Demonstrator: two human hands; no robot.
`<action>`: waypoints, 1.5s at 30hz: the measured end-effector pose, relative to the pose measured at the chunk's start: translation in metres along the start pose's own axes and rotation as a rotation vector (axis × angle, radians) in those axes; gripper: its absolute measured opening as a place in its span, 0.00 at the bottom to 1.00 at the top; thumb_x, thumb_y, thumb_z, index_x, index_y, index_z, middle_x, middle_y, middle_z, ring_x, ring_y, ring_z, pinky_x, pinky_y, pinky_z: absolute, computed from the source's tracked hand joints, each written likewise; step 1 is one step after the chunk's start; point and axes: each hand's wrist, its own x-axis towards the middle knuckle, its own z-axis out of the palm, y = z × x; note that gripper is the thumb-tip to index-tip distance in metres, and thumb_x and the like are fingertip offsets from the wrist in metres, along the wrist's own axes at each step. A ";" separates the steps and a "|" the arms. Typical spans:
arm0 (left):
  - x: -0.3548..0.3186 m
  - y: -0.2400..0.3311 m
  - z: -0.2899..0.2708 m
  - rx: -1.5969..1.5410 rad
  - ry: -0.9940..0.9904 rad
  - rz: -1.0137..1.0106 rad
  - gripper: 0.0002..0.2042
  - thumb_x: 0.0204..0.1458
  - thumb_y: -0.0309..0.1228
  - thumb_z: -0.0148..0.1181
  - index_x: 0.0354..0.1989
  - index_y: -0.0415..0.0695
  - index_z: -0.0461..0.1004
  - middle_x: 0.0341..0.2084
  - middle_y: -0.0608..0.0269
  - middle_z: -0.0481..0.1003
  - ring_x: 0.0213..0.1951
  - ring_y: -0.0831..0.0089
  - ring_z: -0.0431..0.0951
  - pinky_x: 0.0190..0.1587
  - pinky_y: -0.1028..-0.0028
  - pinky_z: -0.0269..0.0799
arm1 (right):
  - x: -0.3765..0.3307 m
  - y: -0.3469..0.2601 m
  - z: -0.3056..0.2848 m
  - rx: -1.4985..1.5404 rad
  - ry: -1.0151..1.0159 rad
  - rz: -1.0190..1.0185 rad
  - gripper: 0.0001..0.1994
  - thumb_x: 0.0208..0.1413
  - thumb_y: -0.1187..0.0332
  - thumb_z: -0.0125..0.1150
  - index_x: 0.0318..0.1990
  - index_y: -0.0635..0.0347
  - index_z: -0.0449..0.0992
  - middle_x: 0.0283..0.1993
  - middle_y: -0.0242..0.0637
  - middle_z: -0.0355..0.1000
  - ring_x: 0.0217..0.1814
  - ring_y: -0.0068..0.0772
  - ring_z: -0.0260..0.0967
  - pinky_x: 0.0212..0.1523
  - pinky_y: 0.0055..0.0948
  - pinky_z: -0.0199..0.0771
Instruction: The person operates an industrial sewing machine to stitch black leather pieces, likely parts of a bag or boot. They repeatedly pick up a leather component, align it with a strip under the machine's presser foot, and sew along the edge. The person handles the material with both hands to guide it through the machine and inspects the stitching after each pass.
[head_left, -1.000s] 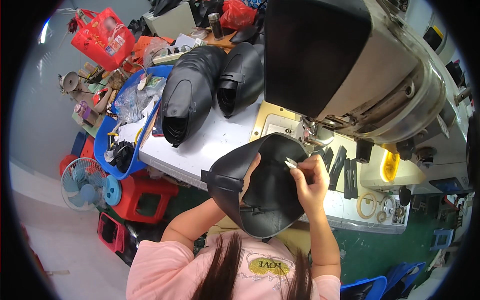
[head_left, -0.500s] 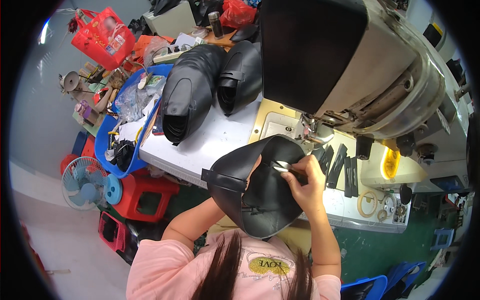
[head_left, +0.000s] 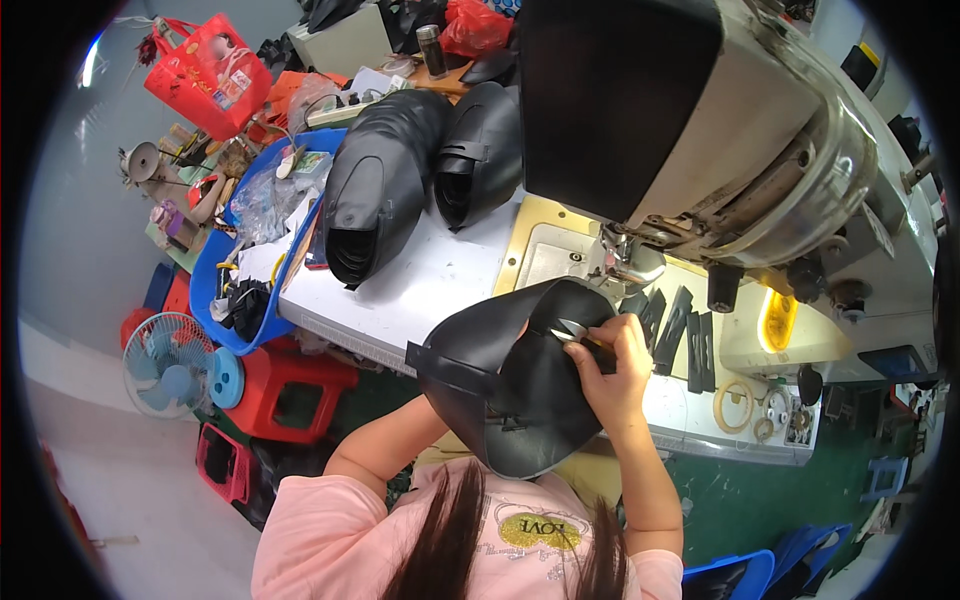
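Note:
A curved black leather-like piece point(head_left: 465, 390) with a strap across its left side is held up in front of me. My left hand is almost wholly hidden behind and inside this piece, which it supports; the left forearm point(head_left: 390, 435) leads up to it. In my right hand point(head_left: 618, 372) is a small pair of thread snips point(head_left: 570, 329) with silver blades, pinched between thumb and fingers. The blades lie against the inner face of the piece, near its far edge. Whether they touch a thread is too small to tell.
A sewing machine point(head_left: 740, 150) stands just beyond the piece. Stacked black leather pieces point(head_left: 375, 190) lie on the white table point(head_left: 370, 320) to the left. Black strips point(head_left: 690, 340) rest right of my hand. A blue basket point(head_left: 205, 290), red stool point(head_left: 290, 385) and fan point(head_left: 170, 365) are at left.
The black piece has turned and sunk slightly, and the left fingers seen inside it before are now mostly covered. The snips' blades look tilted differently and more apart.

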 end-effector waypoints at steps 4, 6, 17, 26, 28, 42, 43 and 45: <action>-0.002 -0.004 -0.005 0.096 0.091 0.038 0.15 0.53 0.36 0.50 0.43 0.39 0.68 0.41 0.60 0.70 0.40 0.74 0.73 0.42 0.75 0.71 | -0.005 0.000 0.003 -0.130 -0.025 -0.077 0.14 0.33 0.75 0.69 0.26 0.64 0.67 0.23 0.39 0.62 0.20 0.33 0.62 0.17 0.24 0.62; -0.006 0.015 -0.001 0.224 0.133 0.123 0.13 0.52 0.34 0.51 0.41 0.38 0.69 0.39 0.60 0.71 0.39 0.74 0.73 0.41 0.76 0.70 | -0.006 0.004 0.001 -0.105 -0.015 -0.068 0.13 0.34 0.75 0.69 0.26 0.64 0.67 0.23 0.39 0.62 0.20 0.32 0.62 0.16 0.24 0.62; 0.086 0.130 -0.073 1.822 0.104 1.183 0.16 0.35 0.25 0.60 0.37 0.40 0.70 0.42 0.56 0.68 0.44 0.58 0.67 0.46 0.64 0.64 | -0.038 0.037 0.000 0.091 -0.001 0.210 0.13 0.36 0.76 0.67 0.27 0.65 0.66 0.26 0.38 0.61 0.24 0.28 0.59 0.23 0.21 0.60; 0.096 0.052 -0.079 1.797 0.403 0.977 0.26 0.37 0.45 0.60 0.43 0.40 0.70 0.58 0.47 0.51 0.60 0.44 0.43 0.57 0.43 0.35 | -0.066 0.062 -0.015 0.154 0.035 0.430 0.10 0.38 0.79 0.63 0.26 0.66 0.66 0.27 0.33 0.60 0.24 0.19 0.56 0.24 0.16 0.58; 0.092 0.030 -0.068 1.794 0.463 0.925 0.27 0.39 0.44 0.59 0.45 0.39 0.69 0.59 0.43 0.47 0.61 0.42 0.40 0.57 0.44 0.38 | -0.071 0.065 -0.013 0.181 0.019 0.452 0.09 0.39 0.80 0.62 0.26 0.66 0.66 0.27 0.33 0.59 0.24 0.19 0.56 0.24 0.15 0.57; 0.114 -0.004 -0.082 1.383 0.766 0.878 0.26 0.36 0.29 0.62 0.46 0.36 0.61 0.47 0.46 0.56 0.49 0.49 0.57 0.50 0.60 0.57 | -0.102 0.072 -0.007 0.023 0.002 0.264 0.09 0.41 0.85 0.57 0.28 0.65 0.64 0.31 0.34 0.57 0.26 0.18 0.56 0.24 0.14 0.59; 0.116 -0.004 -0.080 1.266 0.796 0.783 0.27 0.36 0.29 0.63 0.46 0.34 0.59 0.47 0.45 0.56 0.49 0.47 0.58 0.50 0.59 0.58 | -0.102 0.070 -0.006 -0.003 0.016 0.245 0.09 0.41 0.84 0.57 0.28 0.65 0.64 0.30 0.34 0.57 0.26 0.18 0.55 0.23 0.14 0.57; 0.125 -0.002 -0.081 1.369 0.835 0.723 0.32 0.36 0.36 0.63 0.48 0.31 0.57 0.48 0.41 0.56 0.49 0.44 0.57 0.50 0.58 0.58 | -0.101 0.067 -0.004 -0.015 0.033 0.224 0.09 0.41 0.84 0.57 0.28 0.64 0.65 0.30 0.33 0.57 0.24 0.17 0.52 0.22 0.14 0.53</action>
